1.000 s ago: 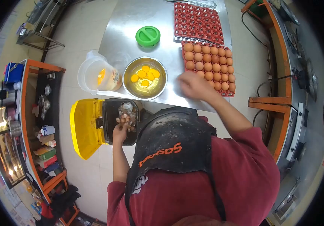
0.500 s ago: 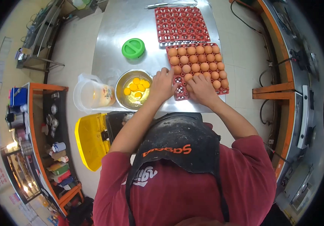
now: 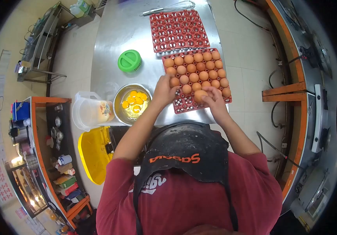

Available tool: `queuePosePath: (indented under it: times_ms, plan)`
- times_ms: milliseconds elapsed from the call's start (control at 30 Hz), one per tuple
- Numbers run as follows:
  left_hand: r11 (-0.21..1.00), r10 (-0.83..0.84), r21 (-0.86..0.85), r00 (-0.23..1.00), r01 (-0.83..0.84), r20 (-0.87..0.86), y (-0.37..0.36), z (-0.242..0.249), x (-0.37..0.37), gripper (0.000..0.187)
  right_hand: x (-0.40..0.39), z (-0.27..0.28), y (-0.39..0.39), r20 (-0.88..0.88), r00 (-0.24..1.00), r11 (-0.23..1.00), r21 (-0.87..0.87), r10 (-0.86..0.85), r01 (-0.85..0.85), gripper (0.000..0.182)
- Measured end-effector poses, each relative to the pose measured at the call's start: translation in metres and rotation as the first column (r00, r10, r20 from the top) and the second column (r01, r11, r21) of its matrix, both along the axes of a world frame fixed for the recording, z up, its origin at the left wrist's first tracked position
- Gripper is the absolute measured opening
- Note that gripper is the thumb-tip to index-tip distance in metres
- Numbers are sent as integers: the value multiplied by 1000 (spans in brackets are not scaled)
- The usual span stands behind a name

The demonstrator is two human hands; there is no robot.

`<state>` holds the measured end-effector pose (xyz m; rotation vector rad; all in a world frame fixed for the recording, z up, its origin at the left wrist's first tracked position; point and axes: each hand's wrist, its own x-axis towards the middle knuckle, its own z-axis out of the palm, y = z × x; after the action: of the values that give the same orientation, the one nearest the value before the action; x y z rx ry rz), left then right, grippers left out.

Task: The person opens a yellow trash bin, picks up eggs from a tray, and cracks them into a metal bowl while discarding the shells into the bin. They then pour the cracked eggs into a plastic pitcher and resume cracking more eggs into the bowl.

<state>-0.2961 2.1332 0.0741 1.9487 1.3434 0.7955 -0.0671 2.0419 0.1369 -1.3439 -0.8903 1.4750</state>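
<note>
Brown eggs (image 3: 201, 67) fill most of a red egg tray (image 3: 183, 109), while several cells at its near left are bare. My right hand (image 3: 215, 103) pinches one egg (image 3: 200, 96) above the near edge of the tray. At the left edge, my left hand (image 3: 163, 93) has its thumb apart from its fingers, beside a darker egg (image 3: 174, 82); its fingertips are partly hidden. A steel bowl (image 3: 117, 113) with several yolks and clear whites stands left of that hand.
Behind the eggs lies a second red tray (image 3: 179, 31) with a whisk (image 3: 172, 8) beyond it. A green lid (image 3: 129, 61) rests on the steel table (image 3: 105, 51). A clear plastic jug (image 3: 84, 113) stands left of the bowl; a yellow bin lid (image 3: 90, 156) is below the table edge.
My right hand has lifted an egg from the near row of the tray. My left hand stays at the tray's left edge. The whole view has shifted slightly.
</note>
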Motion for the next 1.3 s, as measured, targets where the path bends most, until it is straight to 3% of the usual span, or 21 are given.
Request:
queuePosePath:
  times_ms: [100, 133, 200, 300, 400, 500, 600, 700, 733, 833, 933, 1033, 1100, 1133, 1167, 1233, 1267, 1300]
  plan:
    - [867, 153, -491, 895, 82, 420, -29, 60, 3, 49, -26, 16, 15, -41, 999, 920, 390, -15, 30, 39]
    - [852, 171, -511, 865, 111, 473, -35, 66, 2, 50, -29, 20, 21, 214, 977, 869, 480, 17, -121, 43]
    - [823, 204, -540, 795, 177, 572, -43, 72, 1, 50, -33, 27, 31, 667, 745, 726, 521, -18, -449, 50]
    - [835, 201, -542, 862, 98, 465, -50, 66, -3, 52, -42, 26, 29, 713, 701, 784, 446, -20, -432, 51]
    - [827, 221, -551, 837, 111, 501, -56, 65, -9, 52, -47, 32, 26, 505, 848, 695, 669, -163, -264, 49]
    - [832, 207, -539, 829, 129, 519, -59, 61, -10, 52, -48, 13, 28, 733, 653, 592, 618, -193, -518, 51]
    - [831, 204, -541, 834, 129, 512, -62, 57, -15, 53, -49, 10, 15, 629, 773, 769, 533, -82, -353, 45]
    - [874, 138, -484, 925, 55, 354, -67, 56, -18, 52, -45, -2, 18, 221, 974, 946, 324, -53, -22, 32]
    - [895, 104, -445, 956, 29, 273, -67, 56, -17, 51, -43, 19, 15, -4, 999, 994, 102, -34, 34, 22]
    - [984, -48, -174, 997, 38, -54, -65, 27, -12, 53, -30, 12, 14, -296, 955, 986, -160, -2, -48, 28]
    - [988, -151, -8, 958, 154, -243, -63, 21, -6, 55, -35, 19, 16, -349, 934, 978, -156, 77, -139, 37]
    - [997, -74, -14, 965, 73, -250, -71, 38, -11, 50, -49, 25, 26, -322, 932, 971, -112, 166, -211, 42]
    - [978, 141, -166, 987, -127, 73, -68, 36, -29, 46, -66, 25, 35, -266, 937, 962, -88, 228, -259, 45]
    - [943, 266, -261, 939, -206, 217, -68, 38, -42, 44, -77, 23, 39, -240, 936, 955, -86, 258, -285, 46]
    - [906, 302, -394, 887, -154, 348, -71, 40, -58, 42, -87, 21, 42, -216, 932, 945, -88, 292, -317, 47]
    - [803, 420, -596, 708, 2, 569, -75, 94, -86, 40, -103, 26, 53, -27, 869, 867, -70, 493, -494, 52]
    - [762, 466, -647, 660, 39, 589, -76, 102, -96, 40, -113, 25, 58, 55, 826, 827, -88, 560, -555, 53]
    - [804, 389, -594, 764, -9, 515, -79, 102, -106, 40, -124, 25, 61, 137, 771, 783, -110, 622, -612, 54]
